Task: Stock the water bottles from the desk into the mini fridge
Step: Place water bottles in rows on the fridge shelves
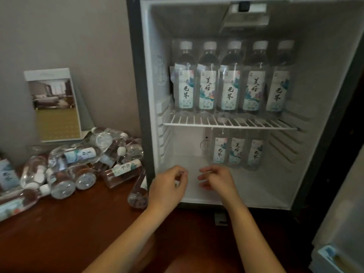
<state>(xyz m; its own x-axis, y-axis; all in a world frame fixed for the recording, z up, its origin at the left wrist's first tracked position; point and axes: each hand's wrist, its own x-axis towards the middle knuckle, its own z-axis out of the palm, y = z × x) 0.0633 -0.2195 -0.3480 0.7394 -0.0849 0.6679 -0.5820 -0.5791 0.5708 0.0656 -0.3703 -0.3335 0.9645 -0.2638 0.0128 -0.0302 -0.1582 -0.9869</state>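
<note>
While your left hand point(167, 186) and right hand point(216, 180) hang empty, half-curled, tugging heaped bottles point(78, 160) could roll some off the desk's point(69, 223) front edge.

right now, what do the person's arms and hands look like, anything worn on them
The left forearm and right forearm are bare as far as the frame shows, with no sleeve in view. The left hand and right hand wear no gloves. No watch, bracelet or ring shows on the wrists or visible fingers.
</note>
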